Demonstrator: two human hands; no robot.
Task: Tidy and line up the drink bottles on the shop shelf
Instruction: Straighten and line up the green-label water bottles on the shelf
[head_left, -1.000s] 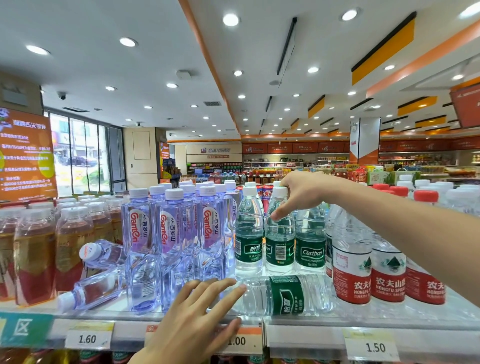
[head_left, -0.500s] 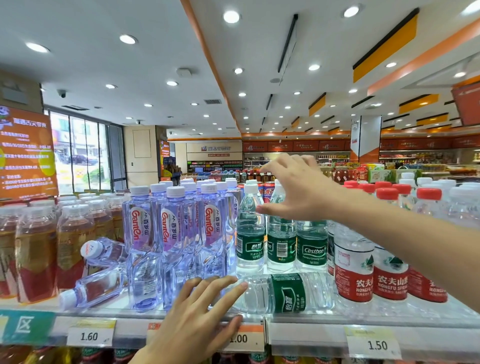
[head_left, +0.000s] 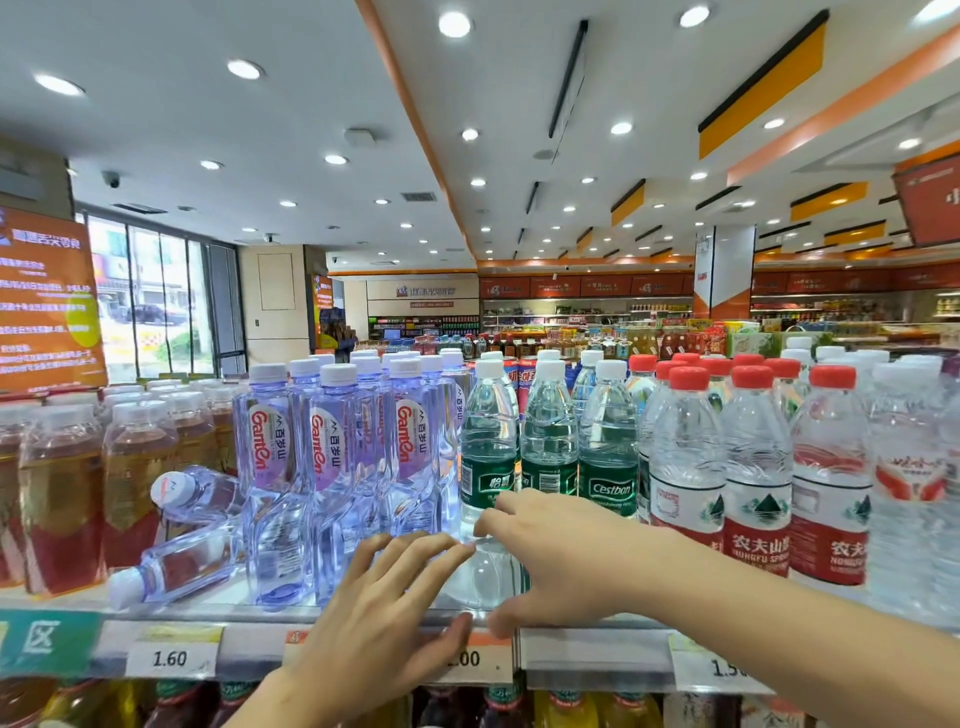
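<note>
toppled purple bottles (head_left: 182, 530): two lie on their sides at 9 o'clock on the shelf (head_left: 208, 605); we judge they could roll off the edge if bumped.
Ganten row (head_left: 332, 467): upright; we expect a left elbow nudge could tip it.
left hand (head_left: 384, 613): grip spread, fingertips at the lying bottle's end, pinching nothing.
lying green bottle (head_left: 485, 574): on its side at 6 o'clock, by the shelf lip, mostly hidden.
right hand (head_left: 566, 561): grip spread over it, not clamped; we fear a slip, or it knocks the Cestbon bottles (head_left: 550, 447) behind.
</note>
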